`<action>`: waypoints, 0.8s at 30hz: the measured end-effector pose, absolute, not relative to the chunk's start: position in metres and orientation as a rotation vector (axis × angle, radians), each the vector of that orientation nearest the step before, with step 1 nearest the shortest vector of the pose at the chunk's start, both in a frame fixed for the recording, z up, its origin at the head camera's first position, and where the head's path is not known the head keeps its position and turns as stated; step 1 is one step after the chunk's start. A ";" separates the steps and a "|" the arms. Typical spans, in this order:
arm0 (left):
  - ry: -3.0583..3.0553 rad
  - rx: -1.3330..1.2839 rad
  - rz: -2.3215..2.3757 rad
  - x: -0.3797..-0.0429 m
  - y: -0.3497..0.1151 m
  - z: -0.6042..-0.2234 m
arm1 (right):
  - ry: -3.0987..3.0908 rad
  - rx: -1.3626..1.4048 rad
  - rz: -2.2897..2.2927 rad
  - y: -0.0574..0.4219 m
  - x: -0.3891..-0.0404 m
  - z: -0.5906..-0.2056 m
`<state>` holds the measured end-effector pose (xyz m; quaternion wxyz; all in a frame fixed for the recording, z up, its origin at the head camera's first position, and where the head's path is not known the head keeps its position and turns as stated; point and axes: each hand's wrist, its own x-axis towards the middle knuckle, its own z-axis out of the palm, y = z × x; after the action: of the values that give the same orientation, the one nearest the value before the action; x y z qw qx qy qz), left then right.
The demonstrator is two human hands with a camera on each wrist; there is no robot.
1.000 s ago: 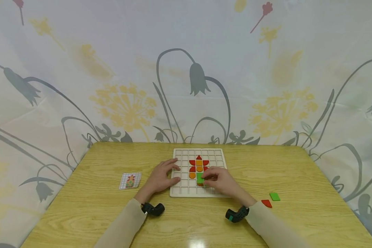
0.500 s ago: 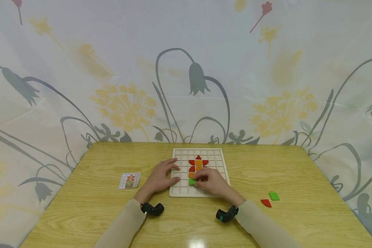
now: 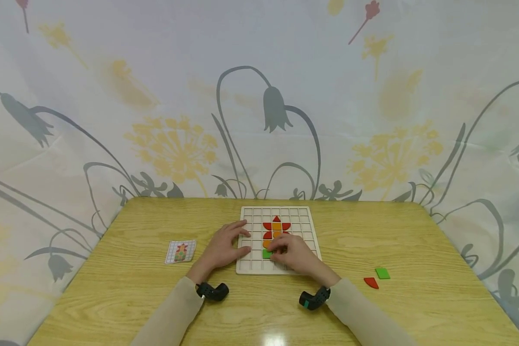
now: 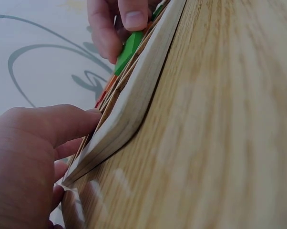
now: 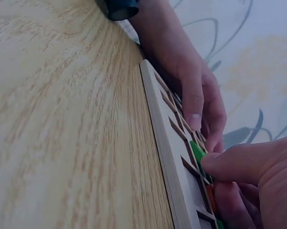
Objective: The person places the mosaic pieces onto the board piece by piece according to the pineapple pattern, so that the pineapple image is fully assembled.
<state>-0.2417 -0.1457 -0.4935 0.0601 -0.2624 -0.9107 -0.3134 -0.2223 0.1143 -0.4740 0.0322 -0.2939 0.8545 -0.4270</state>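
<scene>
The wooden grid board (image 3: 246, 267) lies on the table with red, orange and green pieces in its cells. My left hand (image 3: 221, 247) rests on the board's left edge, thumb and fingers spread. My right hand (image 3: 297, 253) pinches a green square tile (image 3: 266, 254) at a cell just below an orange disc (image 3: 266, 244). Tilted under the fingertips, the green tile (image 4: 129, 51) shows in the left wrist view. Above it on the board are an orange square (image 3: 277, 226) and a red triangle (image 3: 277, 219). The right hand covers part of the pattern.
Left of the board lies a small pattern card (image 3: 180, 251) with a similar coloured figure. To the right on the table are a loose green tile (image 3: 382, 273) and a red quarter-circle piece (image 3: 371, 283). A patterned cloth (image 3: 259, 96) hangs behind the table.
My right hand has moved left over the board with the green tile, from the column right of it to the cell below the orange disc. The left hand has stayed put.
</scene>
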 end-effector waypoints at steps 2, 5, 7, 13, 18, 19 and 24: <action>-2.758 -0.794 -0.946 -0.242 -0.146 -0.494 | 2.626 -0.908 -1.311 0.114 -0.222 -0.473; -2.761 -0.794 -0.958 -0.241 -0.147 -0.492 | 2.614 -0.912 -1.319 0.115 -0.223 -0.473; -2.761 -0.796 -0.971 -0.240 -0.147 -0.491 | 2.601 -0.899 -1.334 0.116 -0.224 -0.473; -2.768 -0.793 -0.993 -0.238 -0.148 -0.490 | 2.536 -0.881 -1.423 0.133 -0.226 -0.468; -2.770 -0.800 -0.981 -0.238 -0.148 -0.489 | 2.578 -0.874 -1.437 0.161 -0.232 -0.462; -2.770 -0.803 -0.983 -0.238 -0.148 -0.489 | 2.600 -0.852 -1.426 0.168 -0.233 -0.460; -2.763 -0.814 -0.980 -0.238 -0.147 -0.488 | 2.707 -0.712 -1.375 0.211 -0.229 -0.449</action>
<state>-0.2385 -0.1467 -0.4884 0.0493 -0.2672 -0.9070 -0.3217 -0.2292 0.2114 -0.4494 0.0115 -0.2283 0.8680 -0.4409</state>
